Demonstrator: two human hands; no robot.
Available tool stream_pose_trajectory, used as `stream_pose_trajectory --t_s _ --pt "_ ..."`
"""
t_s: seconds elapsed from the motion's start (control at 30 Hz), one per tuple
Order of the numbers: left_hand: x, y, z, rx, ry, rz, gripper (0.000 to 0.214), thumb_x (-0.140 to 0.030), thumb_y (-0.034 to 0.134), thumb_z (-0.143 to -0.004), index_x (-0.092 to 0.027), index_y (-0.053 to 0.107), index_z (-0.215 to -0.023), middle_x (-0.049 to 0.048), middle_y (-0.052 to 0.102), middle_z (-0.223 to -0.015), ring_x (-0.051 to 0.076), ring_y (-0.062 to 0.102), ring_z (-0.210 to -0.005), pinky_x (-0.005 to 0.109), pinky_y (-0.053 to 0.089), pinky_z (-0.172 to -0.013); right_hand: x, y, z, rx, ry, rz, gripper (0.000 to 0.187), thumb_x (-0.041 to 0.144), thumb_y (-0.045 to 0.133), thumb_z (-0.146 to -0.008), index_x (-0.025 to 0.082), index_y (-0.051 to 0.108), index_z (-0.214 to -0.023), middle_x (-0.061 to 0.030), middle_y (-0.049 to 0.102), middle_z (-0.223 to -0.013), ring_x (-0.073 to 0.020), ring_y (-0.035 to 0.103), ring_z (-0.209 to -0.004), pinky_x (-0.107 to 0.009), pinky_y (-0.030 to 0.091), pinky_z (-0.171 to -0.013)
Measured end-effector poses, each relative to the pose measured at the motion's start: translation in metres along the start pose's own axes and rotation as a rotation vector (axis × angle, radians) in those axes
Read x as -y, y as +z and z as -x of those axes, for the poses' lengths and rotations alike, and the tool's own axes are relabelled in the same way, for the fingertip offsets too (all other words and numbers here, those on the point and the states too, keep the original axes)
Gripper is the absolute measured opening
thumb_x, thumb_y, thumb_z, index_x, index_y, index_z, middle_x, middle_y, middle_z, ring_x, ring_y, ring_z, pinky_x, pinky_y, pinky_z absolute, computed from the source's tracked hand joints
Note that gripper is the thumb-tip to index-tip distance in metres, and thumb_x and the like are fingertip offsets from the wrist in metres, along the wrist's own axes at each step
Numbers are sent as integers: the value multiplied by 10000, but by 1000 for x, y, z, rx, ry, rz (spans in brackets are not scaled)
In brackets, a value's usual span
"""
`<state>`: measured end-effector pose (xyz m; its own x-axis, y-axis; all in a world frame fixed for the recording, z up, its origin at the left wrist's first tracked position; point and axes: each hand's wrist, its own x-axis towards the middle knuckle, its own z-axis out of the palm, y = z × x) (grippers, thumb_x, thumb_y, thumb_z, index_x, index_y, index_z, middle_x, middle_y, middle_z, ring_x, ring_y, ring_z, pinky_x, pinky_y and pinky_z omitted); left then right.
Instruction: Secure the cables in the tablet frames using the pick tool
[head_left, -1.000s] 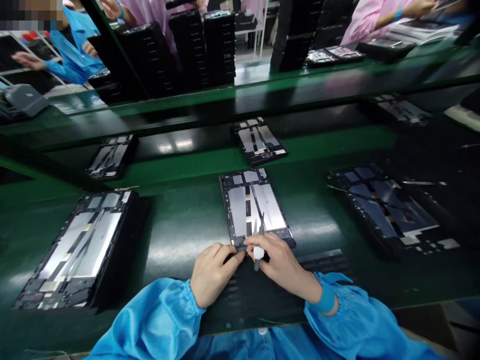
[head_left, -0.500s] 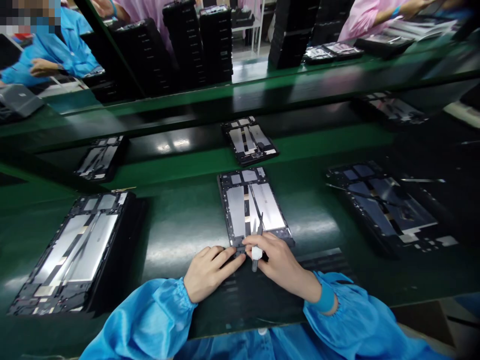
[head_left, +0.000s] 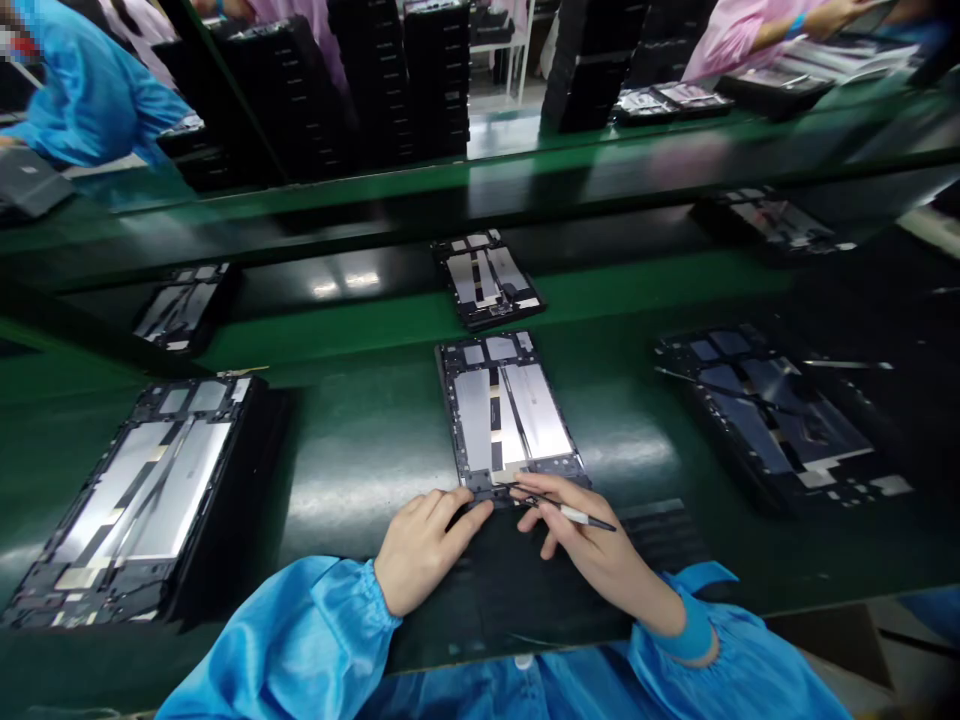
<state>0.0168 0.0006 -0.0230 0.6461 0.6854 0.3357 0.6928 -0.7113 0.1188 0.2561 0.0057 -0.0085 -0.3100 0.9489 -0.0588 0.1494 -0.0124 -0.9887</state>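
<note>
The tablet (head_left: 517,415) lies face-open at centre frame on the counter (head_left: 360,470). With fingers flat and gripping nothing, the left hand (head_left: 424,545) pins its near edge. The right hand (head_left: 600,550) pinches tweezers (head_left: 570,514), tips at that edge. Best keep the tweezers low and the pinning firm.
</note>
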Motion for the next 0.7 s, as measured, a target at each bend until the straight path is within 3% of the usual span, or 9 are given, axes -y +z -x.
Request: stream_pose_trajectory --t_s 0.17,0.33,0.6,0.7 --pt "1 0 1 0 -8 12 287 -161 426 -1002 -191 566 -1251 72 617 -1093 175 576 -858 292 466 -709 -2 10 -5 -40 38 45 152 286 581 -910 181 674 -968 -18 690 -716 -113 627 -502 -217 546 -480" --pt "1 0 0 -6 -3 13 289 -159 414 -1004 -188 568 -1248 71 618 -1086 173 578 -852 292 476 -702 0 5 -3 -13 15 88 184 297 556 -926 182 693 -966 -20 697 -689 -123 642 -519 -220 541 -495" --pt "4 -1 1 1 21 -26 320 -145 387 -1007 -206 554 -1273 77 627 -1106 163 593 -854 290 499 -716 -9 -13 3 -148 66 79 195 339 566 -918 184 684 -919 -12 688 -610 -134 630 -467 -224 535 -432" --pt "6 -2 4 -21 49 -17 332 -133 387 -1006 -206 534 -1294 82 626 -1145 170 606 -894 297 502 -726 -6 -10 3 -126 45 72 200 348 570 -920 186 687 -935 -18 697 -637 -138 638 -479 -234 543 -443"
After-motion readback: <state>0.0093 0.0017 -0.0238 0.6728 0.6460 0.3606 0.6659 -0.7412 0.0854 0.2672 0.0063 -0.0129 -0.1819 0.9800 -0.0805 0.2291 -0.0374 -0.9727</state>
